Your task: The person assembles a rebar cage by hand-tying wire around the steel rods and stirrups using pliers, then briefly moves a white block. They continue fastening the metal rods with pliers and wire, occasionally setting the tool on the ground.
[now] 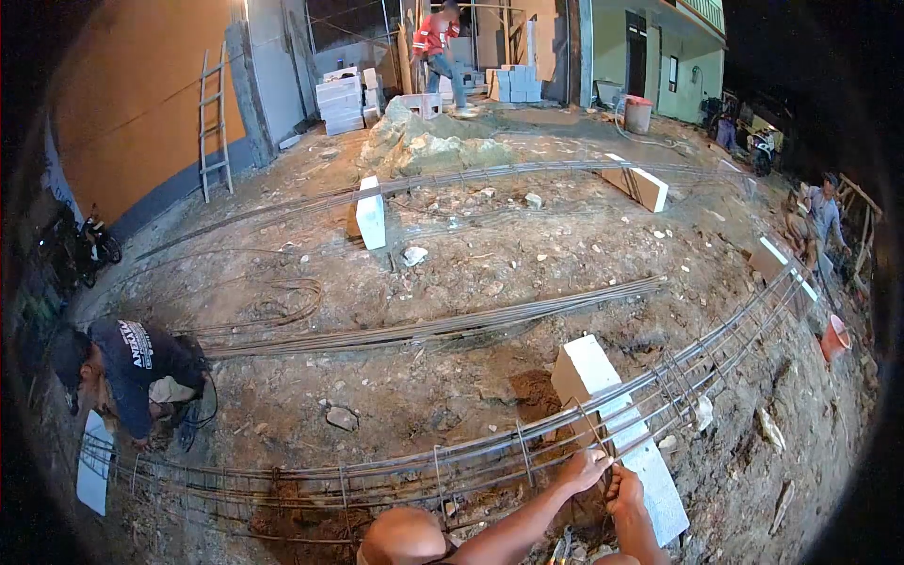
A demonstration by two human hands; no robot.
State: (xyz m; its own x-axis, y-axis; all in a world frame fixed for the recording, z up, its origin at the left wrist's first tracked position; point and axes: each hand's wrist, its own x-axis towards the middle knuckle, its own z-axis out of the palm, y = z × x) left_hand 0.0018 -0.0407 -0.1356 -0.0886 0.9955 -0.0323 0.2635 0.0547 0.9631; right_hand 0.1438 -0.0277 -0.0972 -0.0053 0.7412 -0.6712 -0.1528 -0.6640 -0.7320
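Observation:
A long cage of steel bars and stirrups (344, 485) curves across the foreground and lies over a white block (617, 428). My left hand (586, 469) is closed around a thin piece of metal at the near side of the cage, above the block. Right beside it, my right hand (623, 490) is closed at the lower end of the same spot; what its fingers hold is too small to tell. Pliers (562, 546) lie on the ground below my hands.
A co-worker in a dark shirt (141, 367) bends over the cage's left end. Another person (824, 217) crouches at right near a red bucket (834, 337). Loose bars (452, 323) lie mid-ground. A person in red (436, 38) stands by stacked blocks (341, 99).

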